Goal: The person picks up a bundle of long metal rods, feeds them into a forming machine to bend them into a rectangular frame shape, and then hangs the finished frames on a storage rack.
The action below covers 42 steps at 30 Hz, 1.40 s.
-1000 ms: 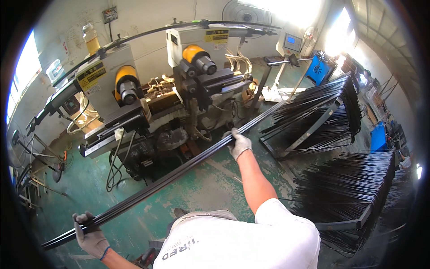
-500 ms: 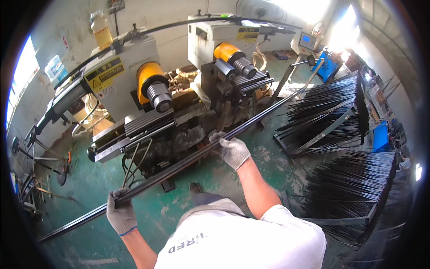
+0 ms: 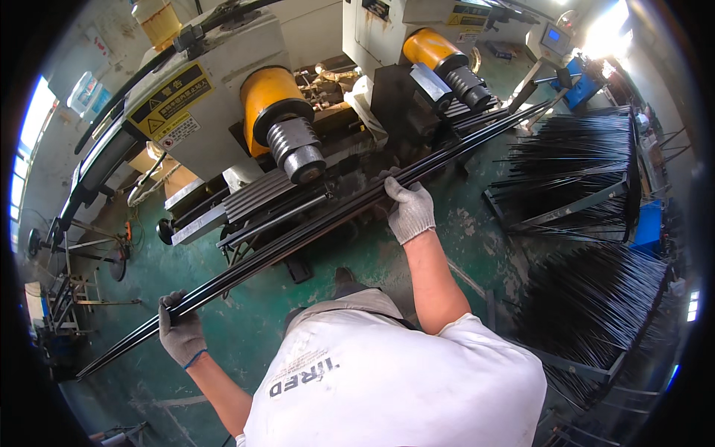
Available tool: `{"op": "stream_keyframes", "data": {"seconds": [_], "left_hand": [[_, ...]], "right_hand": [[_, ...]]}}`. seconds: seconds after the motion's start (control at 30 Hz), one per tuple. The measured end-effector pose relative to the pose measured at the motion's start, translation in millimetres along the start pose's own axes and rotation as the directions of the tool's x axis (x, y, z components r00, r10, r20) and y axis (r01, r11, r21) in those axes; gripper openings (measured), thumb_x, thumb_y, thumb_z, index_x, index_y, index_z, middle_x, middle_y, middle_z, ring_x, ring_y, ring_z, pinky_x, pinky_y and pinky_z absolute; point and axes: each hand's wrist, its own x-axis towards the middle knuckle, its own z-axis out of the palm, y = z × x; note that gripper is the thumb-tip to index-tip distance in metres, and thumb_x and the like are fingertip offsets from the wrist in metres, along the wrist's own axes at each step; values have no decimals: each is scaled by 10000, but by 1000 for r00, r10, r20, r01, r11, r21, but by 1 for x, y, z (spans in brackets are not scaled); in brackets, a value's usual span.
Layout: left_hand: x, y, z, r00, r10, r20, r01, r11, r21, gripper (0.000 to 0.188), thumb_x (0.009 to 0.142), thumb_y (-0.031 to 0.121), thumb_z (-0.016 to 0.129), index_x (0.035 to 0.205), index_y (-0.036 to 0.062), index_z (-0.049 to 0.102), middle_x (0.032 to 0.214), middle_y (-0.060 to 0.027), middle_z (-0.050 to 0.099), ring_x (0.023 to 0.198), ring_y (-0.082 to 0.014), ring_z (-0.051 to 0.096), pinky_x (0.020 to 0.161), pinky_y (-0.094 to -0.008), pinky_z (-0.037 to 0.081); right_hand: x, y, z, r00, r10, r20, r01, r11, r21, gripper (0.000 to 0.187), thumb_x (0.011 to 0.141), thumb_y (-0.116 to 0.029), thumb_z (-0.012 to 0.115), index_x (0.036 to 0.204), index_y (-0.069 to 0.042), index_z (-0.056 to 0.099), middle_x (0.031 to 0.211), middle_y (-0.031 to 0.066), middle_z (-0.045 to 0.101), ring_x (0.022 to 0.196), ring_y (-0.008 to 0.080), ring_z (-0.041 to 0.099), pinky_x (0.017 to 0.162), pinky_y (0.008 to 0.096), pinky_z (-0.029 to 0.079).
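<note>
A bundle of long, thin black rods (image 3: pixel 298 242) slants across the front of the machine, from low on the left up to the right. My left hand (image 3: pixel 182 329), in a grey knit glove, is closed around it toward its lower left end. Farther right, my right hand (image 3: pixel 411 208), gloved too, grips the same bundle with the thumb on top; its other fingers are partly hidden. Just beyond the rods is the left machine head's yellow housing (image 3: pixel 274 104) with a ribbed metal spindle (image 3: pixel 296 153). The machine bed (image 3: pixel 261 201) lies below that spindle.
A second machine head with a yellow housing (image 3: pixel 432 51) stands farther right. Two metal racks at right hold dense stacks of black rods (image 3: pixel 573 160) and rods (image 3: pixel 596 305). A control box with a screen (image 3: pixel 553 37) stands far right; wheeled stands (image 3: pixel 82 261) are at left.
The rod bundle and both hands have moved forward with me, closer to the machine, which now looks larger. My hands appear farther apart; both still hold the rods.
</note>
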Motion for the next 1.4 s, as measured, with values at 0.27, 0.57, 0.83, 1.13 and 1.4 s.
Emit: {"op": "stream_keyframes", "data": {"seconds": [0.27,0.57,0.83,1.13,1.4], "left_hand": [[67,-35,-16,978,-160,-134,160,987,-13,251,1065,258,695,1114,12,706,1110,-121,746,1128,-303,697,1062,-475,552],[129,-63,26,959,-284,-10,280,952,-126,318,1097,268,628,1273,12,697,1313,-147,740,1273,-324,665,1173,-503,486],[193,-89,-12,938,-347,-19,337,921,-194,390,1095,247,606,1422,35,633,1445,-157,675,1364,-349,616,1191,-530,483],[196,-64,-24,967,-244,-68,227,955,-193,264,1035,233,695,1178,15,736,1224,-141,762,1195,-331,699,1113,-536,533],[195,-57,-40,958,-209,-197,195,977,-87,322,1108,227,606,1246,-47,706,1297,-189,733,1223,-328,690,1134,-479,540]], "right_hand": [[63,10,42,950,-276,-145,265,960,-90,422,868,-16,869,1243,-23,674,1129,71,727,1014,236,701,921,399,576],[142,4,39,900,-318,-297,247,935,-254,428,848,-50,880,1219,48,690,1128,142,744,964,282,723,886,424,577],[168,-6,38,912,-303,-277,208,922,-325,464,838,-122,903,1238,21,715,1184,133,758,1066,288,705,948,442,550],[184,0,23,897,-367,-245,302,915,-267,471,827,-127,914,1237,-5,719,1162,107,754,1016,272,710,901,432,561],[192,-11,16,921,-232,-312,168,961,-220,434,873,-174,885,1238,-3,728,1169,112,739,1052,290,707,899,503,580]]}}
